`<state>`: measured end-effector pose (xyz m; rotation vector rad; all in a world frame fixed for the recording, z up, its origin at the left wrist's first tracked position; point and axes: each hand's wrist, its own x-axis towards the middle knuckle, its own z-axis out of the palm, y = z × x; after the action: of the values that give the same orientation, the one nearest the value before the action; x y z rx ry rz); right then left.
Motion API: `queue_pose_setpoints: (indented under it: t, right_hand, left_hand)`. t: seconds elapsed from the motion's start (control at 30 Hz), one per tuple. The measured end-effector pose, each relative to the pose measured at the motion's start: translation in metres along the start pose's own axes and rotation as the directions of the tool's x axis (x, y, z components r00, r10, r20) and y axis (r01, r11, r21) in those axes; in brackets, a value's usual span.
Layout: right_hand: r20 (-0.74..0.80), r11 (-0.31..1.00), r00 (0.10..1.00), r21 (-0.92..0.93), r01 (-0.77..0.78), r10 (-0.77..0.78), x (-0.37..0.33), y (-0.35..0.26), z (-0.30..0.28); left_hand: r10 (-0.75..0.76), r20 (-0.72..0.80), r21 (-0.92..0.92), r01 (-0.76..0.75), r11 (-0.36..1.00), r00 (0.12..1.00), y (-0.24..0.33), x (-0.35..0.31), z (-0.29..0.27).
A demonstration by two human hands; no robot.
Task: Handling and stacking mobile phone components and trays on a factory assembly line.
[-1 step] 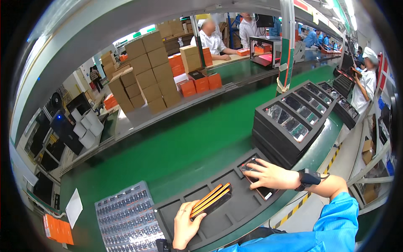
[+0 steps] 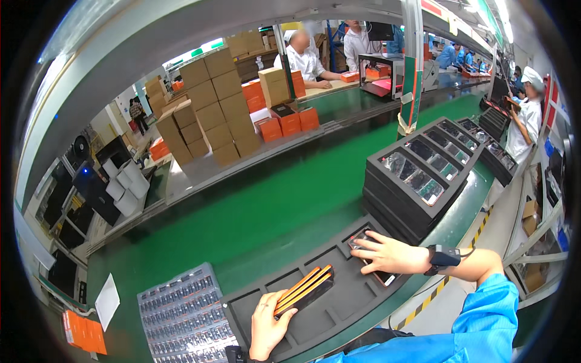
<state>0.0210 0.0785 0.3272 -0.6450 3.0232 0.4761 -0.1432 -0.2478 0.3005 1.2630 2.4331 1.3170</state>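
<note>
My left hand [image 2: 269, 323] is closed around a small stack of slim black smartphones with orange edges [image 2: 310, 290], held tilted above the black foam tray [image 2: 345, 283]. My right hand [image 2: 390, 254] rests over another smartphone [image 2: 385, 279] in the tray's right-hand compartment. Its fingers are spread across this phone and hide the middle of it; the dark upper end and the lower corner show. Several compartments in the left and middle of the tray hold nothing. A wristband device [image 2: 445, 256] is on my right wrist.
To the right stands a stack of black trays [image 2: 399, 202] with wrapped phones on top. A clear blister tray [image 2: 184, 314] of small dark parts lies left. Beyond are the green bench [image 2: 254, 206], brown cartons [image 2: 215, 103], orange boxes [image 2: 290, 121] and co-workers [image 2: 302, 60].
My right hand has shifted very slightly over the phone in the tray. My left hand and its stack of phones stay in place.
</note>
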Motion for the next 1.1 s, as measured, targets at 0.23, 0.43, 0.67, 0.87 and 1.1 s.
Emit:
queue_pose_setpoints:
  t: [0.23,0.43,0.67,0.87,1.1]
  right_hand:
    - [0.071,0.961,0.977,-0.179,0.209,-0.199,0.007,0.028,-0.027]
    - [-0.166,0.945,0.976,0.272,0.181,-0.140,-0.008,0.048,-0.088]
    - [-0.449,0.938,0.893,0.310,0.154,0.002,0.039,-0.033,-0.067]
    - [-0.459,0.960,0.887,0.267,0.083,0.051,0.086,-0.085,-0.039]
    - [-0.576,0.899,0.800,0.423,0.116,0.168,0.121,-0.121,0.009]
  left_hand:
    - [-0.012,-0.001,-0.023,0.012,1.000,1.000,0.002,-0.006,0.002]
    - [-0.018,-0.014,-0.083,0.017,0.996,1.000,-0.002,-0.009,0.002]
    - [-0.008,0.039,-0.171,0.014,0.985,0.999,-0.012,-0.001,0.002]
    - [0.005,0.073,-0.267,0.015,0.964,0.997,-0.029,-0.005,-0.003]
    - [-0.079,0.053,-0.330,0.092,0.940,0.995,-0.026,-0.021,-0.004]
